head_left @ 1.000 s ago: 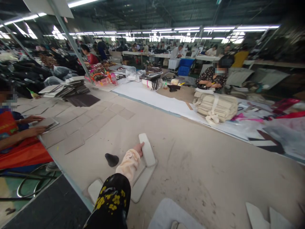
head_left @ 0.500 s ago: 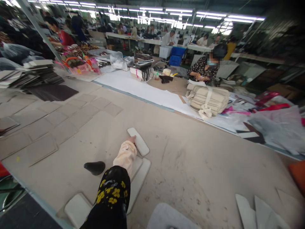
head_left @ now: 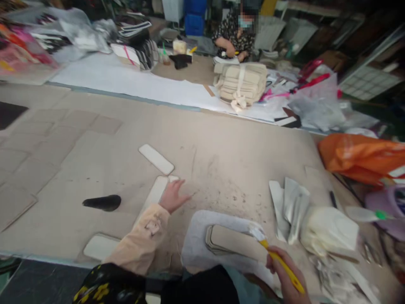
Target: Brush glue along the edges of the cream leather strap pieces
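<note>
My left hand (head_left: 173, 197) is open, fingers spread, just above the table beside flat white rounded strips. One white strip (head_left: 156, 159) lies beyond it; another white strip (head_left: 154, 192) is partly covered by the hand and sleeve. At the lower right my right hand (head_left: 289, 276) is closed around the yellow handle of a paintbrush (head_left: 280, 261). White-coated bristles rest at the edge of a stack of beige rounded strips (head_left: 237, 241). That stack sits on a pale grey rounded board (head_left: 193, 242). A black tapered object (head_left: 103, 202) lies left of my left arm.
Thin beige sheets (head_left: 47, 139) are laid out at the left. To the right are folded pale pieces (head_left: 289, 207), a whitish tub (head_left: 329, 230) and an orange bag (head_left: 360, 158). Across the table, a person (head_left: 236, 38) works behind a tied beige bundle (head_left: 242, 82).
My left hand has let go of the far white strip and drawn back with fingers spread. The view has swung right and down, bringing in my right hand, the paintbrush and the beige stack.
</note>
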Motion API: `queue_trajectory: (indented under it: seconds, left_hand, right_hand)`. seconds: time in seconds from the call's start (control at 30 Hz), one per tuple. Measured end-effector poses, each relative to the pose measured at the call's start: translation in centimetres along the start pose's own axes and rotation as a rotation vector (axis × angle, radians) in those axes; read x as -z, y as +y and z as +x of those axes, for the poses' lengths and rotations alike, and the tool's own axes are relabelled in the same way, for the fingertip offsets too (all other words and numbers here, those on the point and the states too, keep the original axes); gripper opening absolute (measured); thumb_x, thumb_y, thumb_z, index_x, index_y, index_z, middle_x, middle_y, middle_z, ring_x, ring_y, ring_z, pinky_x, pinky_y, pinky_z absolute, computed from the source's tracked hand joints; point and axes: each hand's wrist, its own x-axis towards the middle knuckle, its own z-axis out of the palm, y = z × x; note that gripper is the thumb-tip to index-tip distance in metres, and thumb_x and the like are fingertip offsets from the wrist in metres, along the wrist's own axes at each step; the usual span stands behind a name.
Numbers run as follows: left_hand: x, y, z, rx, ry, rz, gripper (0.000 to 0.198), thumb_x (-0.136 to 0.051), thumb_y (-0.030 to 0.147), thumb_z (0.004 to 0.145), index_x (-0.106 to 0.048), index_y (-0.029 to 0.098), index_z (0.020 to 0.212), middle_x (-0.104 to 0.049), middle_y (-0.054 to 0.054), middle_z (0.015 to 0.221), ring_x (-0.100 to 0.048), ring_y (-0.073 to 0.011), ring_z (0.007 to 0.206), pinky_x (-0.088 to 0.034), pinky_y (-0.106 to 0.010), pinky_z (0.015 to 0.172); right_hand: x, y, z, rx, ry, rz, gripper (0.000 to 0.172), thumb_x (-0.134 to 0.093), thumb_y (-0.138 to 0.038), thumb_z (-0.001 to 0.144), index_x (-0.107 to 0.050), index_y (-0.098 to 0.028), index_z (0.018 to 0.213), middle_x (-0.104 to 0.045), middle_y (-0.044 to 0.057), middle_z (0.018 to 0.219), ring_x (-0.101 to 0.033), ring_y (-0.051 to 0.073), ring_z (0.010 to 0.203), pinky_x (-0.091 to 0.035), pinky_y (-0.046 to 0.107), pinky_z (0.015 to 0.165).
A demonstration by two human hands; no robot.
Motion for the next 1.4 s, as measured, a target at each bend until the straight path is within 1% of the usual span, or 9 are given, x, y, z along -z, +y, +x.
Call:
queue_trajectory:
  seconds: [0.07,0.17,0.3,0.4,0.6,0.83,1.07,1.23,1.4]
  left_hand:
    - [-4.0,2.6,-5.0,-0.148,-0.215,0.034,0.088,-0.074,0.056,0.057,-0.044,0.017,0.130,-0.043,-0.015,0.133,-0.038,-0.0310,0.125,-0.029,-0.047,0.107]
    - [-8.4,5.7,-10.2,-0.215,-0.411,0.114,0.107,-0.078,0.059,0.046,-0.037,0.018,0.136,-0.038,-0.016,0.137,-0.036,-0.0328,0.126,-0.030,-0.050,0.107]
    - [-11.3,7.8,-11.7,-0.181,-0.516,0.283,0.116,-0.081,0.054,0.042,-0.031,0.018,0.140,-0.030,-0.018,0.144,-0.024,-0.0380,0.133,-0.019,-0.057,0.109]
    - [-11.9,8.2,-11.2,-0.191,-0.550,0.381,0.108,-0.079,0.052,0.047,-0.032,0.020,0.139,-0.029,-0.017,0.146,-0.019,-0.0385,0.136,-0.013,-0.062,0.109]
    - [-12.3,7.7,-11.9,-0.275,-0.508,0.454,0.087,-0.076,0.049,0.056,-0.042,0.024,0.132,-0.040,-0.013,0.140,-0.026,-0.0347,0.133,-0.010,-0.063,0.108]
    - [-13.2,7.2,-13.7,-0.248,-0.437,0.437,0.085,-0.075,0.050,0.058,-0.043,0.022,0.131,-0.044,-0.013,0.136,-0.032,-0.0320,0.131,-0.012,-0.059,0.110]
    - [-13.4,6.8,-14.0,-0.255,-0.407,0.419,0.086,-0.076,0.050,0.055,-0.045,0.021,0.129,-0.046,-0.013,0.135,-0.037,-0.0304,0.128,-0.015,-0.058,0.109]
    - [-13.4,6.9,-14.1,-0.255,-0.396,0.438,0.080,-0.075,0.045,0.058,-0.045,0.021,0.129,-0.046,-0.013,0.136,-0.037,-0.0306,0.128,-0.018,-0.057,0.108]
    - [-13.6,6.7,-14.0,-0.259,-0.389,0.452,0.076,-0.072,0.043,0.062,-0.046,0.021,0.129,-0.046,-0.012,0.136,-0.037,-0.0311,0.128,-0.019,-0.056,0.108]
  right_hand:
    - [0.0,0.7,-0.7,-0.114,-0.081,0.093,0.028,-0.046,-0.046,0.089,-0.056,-0.023,0.102,-0.056,0.001,0.061,-0.054,0.016,0.052,-0.047,0.027,0.050]
    - [-0.6,1.1,-1.2,-0.175,-0.153,0.214,0.030,-0.045,-0.048,0.088,-0.055,-0.022,0.098,-0.051,-0.002,0.057,-0.051,0.016,0.051,-0.044,0.027,0.050]
    - [-1.9,1.7,-1.3,-0.200,-0.229,0.310,0.032,-0.045,-0.049,0.088,-0.055,-0.019,0.097,-0.049,-0.002,0.055,-0.049,0.015,0.051,-0.042,0.027,0.050]
    - [-2.8,2.4,-1.6,-0.211,-0.277,0.352,0.033,-0.046,-0.050,0.087,-0.055,-0.019,0.096,-0.049,-0.003,0.055,-0.049,0.015,0.051,-0.042,0.026,0.050]
    - [-4.3,2.8,-2.3,-0.187,-0.301,0.375,0.034,-0.047,-0.051,0.085,-0.057,-0.020,0.095,-0.051,-0.003,0.056,-0.051,0.014,0.050,-0.043,0.025,0.050]
    - [-6.1,2.1,-2.3,-0.111,-0.319,0.340,0.029,-0.048,-0.044,0.087,-0.059,-0.019,0.095,-0.055,-0.003,0.059,-0.055,0.013,0.054,-0.045,0.024,0.055]
    - [-7.9,2.6,-1.9,-0.032,-0.344,0.277,0.024,-0.047,-0.037,0.087,-0.061,-0.019,0.094,-0.056,-0.004,0.058,-0.055,0.012,0.054,-0.043,0.023,0.056]
    - [-6.4,3.8,-1.7,-0.047,-0.253,0.203,0.025,-0.046,-0.036,0.087,-0.062,-0.019,0.095,-0.057,-0.003,0.059,-0.055,0.013,0.055,-0.043,0.024,0.057]
    - [-2.4,6.2,-1.4,-0.160,-0.053,0.153,0.027,-0.046,-0.039,0.085,-0.062,-0.019,0.093,-0.056,-0.003,0.057,-0.055,0.013,0.052,-0.044,0.025,0.054]
